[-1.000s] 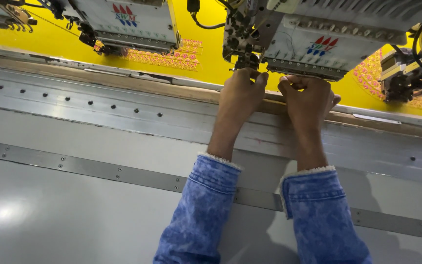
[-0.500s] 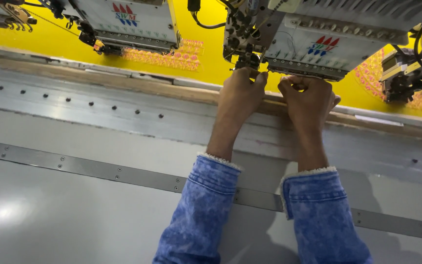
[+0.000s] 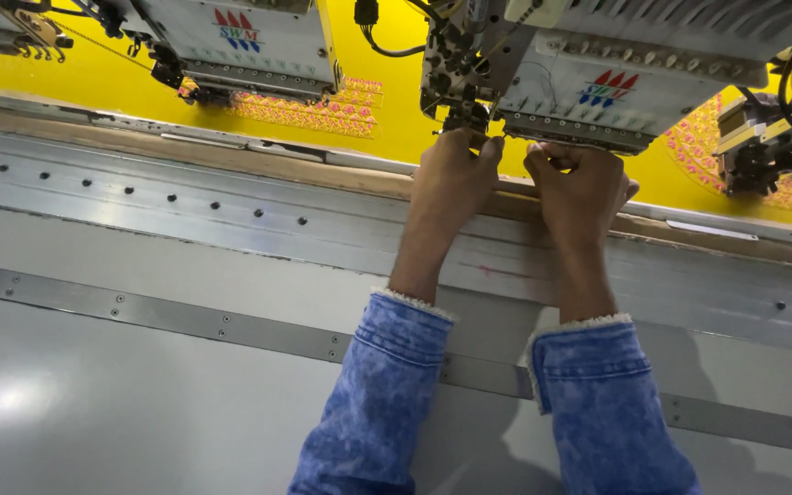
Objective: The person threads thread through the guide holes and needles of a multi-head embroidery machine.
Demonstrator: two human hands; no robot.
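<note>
Both arms in blue denim sleeves reach forward to a white embroidery machine head (image 3: 598,82). My left hand (image 3: 451,179) is curled with its fingertips pinched right under the needle area (image 3: 458,115). My right hand (image 3: 577,188) is curled just beside it, under the head's lower edge, fingers closed. Whatever the fingers pinch is too small to see. Yellow fabric (image 3: 387,82) with pink and orange embroidery (image 3: 323,110) lies stretched beneath the heads.
A second machine head (image 3: 240,41) stands to the left and a third (image 3: 781,128) at the right edge. A grey metal table (image 3: 139,394) with bolted strips (image 3: 185,321) and a wooden rail (image 3: 277,160) spans the front.
</note>
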